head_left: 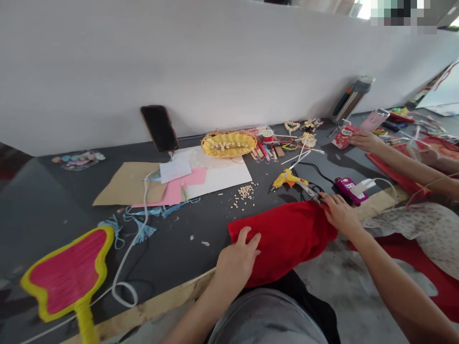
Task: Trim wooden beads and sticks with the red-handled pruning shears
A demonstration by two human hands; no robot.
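Note:
A piece of red cloth [283, 234] drapes from the table's front edge toward my lap. My left hand [238, 258] rests on its left part, fingers bent a little and apart, not gripping it. At the cloth's upper right corner, my right hand [339, 210] is closed around the dark end of a small silver-jawed tool [310, 192]; whether it is scissors or pliers I cannot make out. Just beyond that tool lies a yellow glue gun [289, 178] with a black cord. Small pale beads [245, 193] are scattered left of the glue gun.
A yellow basket [229, 152] holds more beads. Paper sheets [129, 179], blue tassels [145, 231] and a pink-and-yellow fan [68, 272] lie left. A phone [159, 128] leans on the wall. A purple power strip [349, 190] sits right, near another person's hand [367, 142] at a red carton [344, 136].

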